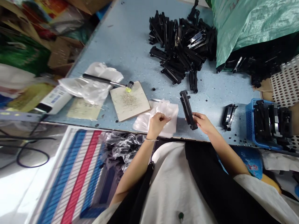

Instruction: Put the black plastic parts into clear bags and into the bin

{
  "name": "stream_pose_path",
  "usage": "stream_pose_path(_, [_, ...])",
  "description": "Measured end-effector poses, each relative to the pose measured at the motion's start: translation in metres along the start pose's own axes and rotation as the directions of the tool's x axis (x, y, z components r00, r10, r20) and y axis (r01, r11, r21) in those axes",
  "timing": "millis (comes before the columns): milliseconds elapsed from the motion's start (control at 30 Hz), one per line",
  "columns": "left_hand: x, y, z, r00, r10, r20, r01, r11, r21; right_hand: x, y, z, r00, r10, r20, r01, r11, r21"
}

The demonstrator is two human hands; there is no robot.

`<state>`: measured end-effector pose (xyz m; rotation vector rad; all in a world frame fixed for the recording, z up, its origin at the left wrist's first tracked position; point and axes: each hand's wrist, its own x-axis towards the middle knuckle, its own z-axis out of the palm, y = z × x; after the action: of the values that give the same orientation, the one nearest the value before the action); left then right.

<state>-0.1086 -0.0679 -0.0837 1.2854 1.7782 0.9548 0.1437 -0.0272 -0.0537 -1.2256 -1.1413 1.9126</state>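
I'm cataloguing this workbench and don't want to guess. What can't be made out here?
All in the head view:
- Left hand: whether it pinches anything; too small to tell.
- Right hand: partly hidden behind the black part it holds.
- Green bag: cut off by the top and right edges.
- White box: its print is too blurred to read.

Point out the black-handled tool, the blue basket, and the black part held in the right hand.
Black-handled tool (102,80), head view: on the handle.
Blue basket (249,124), head view: side wall.
Held black part (187,109), head view: middle of its body.
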Motion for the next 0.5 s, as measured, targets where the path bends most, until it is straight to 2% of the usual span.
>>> stream_pose_path(67, [0.001, -0.002, -0.008, 0.994, -0.091, 0.059, 0.096, 0.991, -0.090, 0.005, 0.000, 0.011, 0.998, 0.005, 0.063, -0.013, 0.990, 0.137])
stream_pose_path(133, [0.001, -0.002, -0.008, 0.988, -0.132, 0.079, 0.142, 0.980, -0.136, 0.012, -0.001, 0.027, 0.993, -0.023, 0.120, -0.010, 0.963, 0.269])
stream_pose_path(233, [-0.001, -0.001, -0.003, 0.991, -0.137, 0.008, 0.136, 0.977, -0.162, 0.023, -0.001, 0.053, 0.981, -0.067, 0.182, -0.018, 0.903, 0.429])
stream_pose_path(300, [-0.004, 0.001, -0.004, 0.993, -0.116, -0.038, 0.108, 0.980, -0.168, 0.031, 0.001, 0.066, 0.980, -0.077, 0.183, -0.017, 0.887, 0.462])
stream_pose_path(367, [-0.010, 0.004, -0.011, 0.998, -0.032, -0.052, 0.023, 0.987, -0.159, 0.040, 0.004, 0.072, 0.985, -0.067, 0.156, -0.008, 0.897, 0.442])
stream_pose_path(400, [-0.013, 0.006, -0.016, 0.997, 0.054, -0.050, -0.059, 0.991, -0.120, 0.043, 0.006, 0.073, 0.989, -0.058, 0.136, -0.004, 0.909, 0.417])
stream_pose_path(467, [-0.021, 0.012, -0.029, 0.967, 0.255, -0.007, -0.254, 0.965, 0.066, 0.048, 0.009, 0.072, 0.995, -0.032, 0.098, -0.005, 0.937, 0.350])
stream_pose_path(500, [-0.024, 0.015, -0.035, 0.943, 0.331, 0.039, -0.333, 0.924, 0.191, 0.048, 0.010, 0.070, 0.997, -0.020, 0.081, -0.007, 0.950, 0.311])
